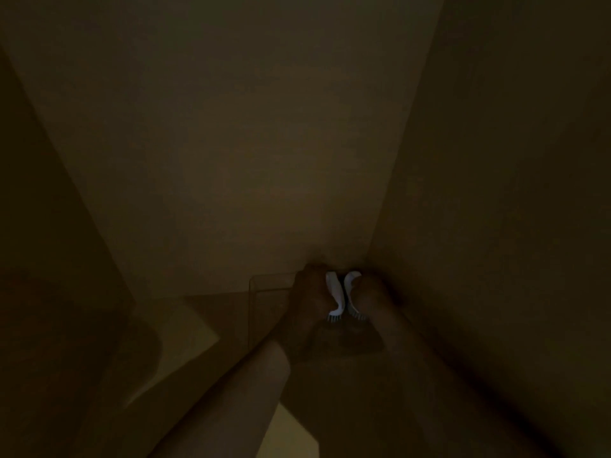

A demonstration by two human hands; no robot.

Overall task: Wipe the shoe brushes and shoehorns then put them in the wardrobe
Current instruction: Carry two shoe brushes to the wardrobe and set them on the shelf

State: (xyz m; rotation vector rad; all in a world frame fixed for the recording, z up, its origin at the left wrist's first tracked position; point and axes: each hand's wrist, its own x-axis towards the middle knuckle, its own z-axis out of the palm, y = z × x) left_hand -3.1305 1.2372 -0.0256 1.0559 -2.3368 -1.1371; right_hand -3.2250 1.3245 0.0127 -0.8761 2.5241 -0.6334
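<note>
1. Head view: I look into a very dark wardrobe interior [231, 143], its panels meeting low and right of centre.
2. My left hand [309, 295] grips one white shoe brush [333, 297]; my right hand [367, 299] grips a second white brush [351, 294]. The two brushes are side by side, almost touching, bristles toward the lower edge of the frame.
3. A clear box [264, 292] sits just left of my left hand; whether the brushes are over it or beside it I cannot tell.
4. Judgement: the putting-away step is in hand.
5. Risk: in this gloom I could misjudge the surface below and let go too early, so a brush tips or drops. Both forearms crowd the corner, so one hand pulling back could knock the other brush or nudge the box.
</note>
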